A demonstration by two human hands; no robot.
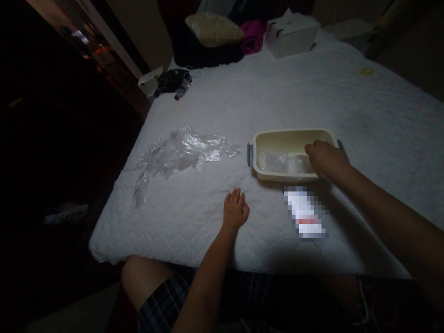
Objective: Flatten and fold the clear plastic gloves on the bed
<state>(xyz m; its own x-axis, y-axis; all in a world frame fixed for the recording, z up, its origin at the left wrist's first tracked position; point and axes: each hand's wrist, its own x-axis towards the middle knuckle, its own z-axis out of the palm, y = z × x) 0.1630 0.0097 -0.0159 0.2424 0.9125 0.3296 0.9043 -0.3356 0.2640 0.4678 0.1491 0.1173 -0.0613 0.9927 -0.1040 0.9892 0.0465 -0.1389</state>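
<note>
A cream plastic storage box (294, 133) with grey side latches stands on the white quilted bed. Folded clear plastic bags (277, 160) line its bottom in a row. My right hand (326, 157) reaches in over the box's right end, fingers bent and pressed together; what they hold, if anything, is hidden. My left hand (236, 209) lies palm down on the quilt, its fingers stretched out and nothing in it. To the left of the box spreads a loose heap of crumpled clear plastic bags (187, 150).
A lit phone (305, 215), blurred out, lies before the box. Toward the far end are a white box (293, 37), a pillow (215, 30) and a rolled magenta cloth (252, 37). A dark bag (171, 81) sits at the left edge. Yellow tape (366, 71) lies far right.
</note>
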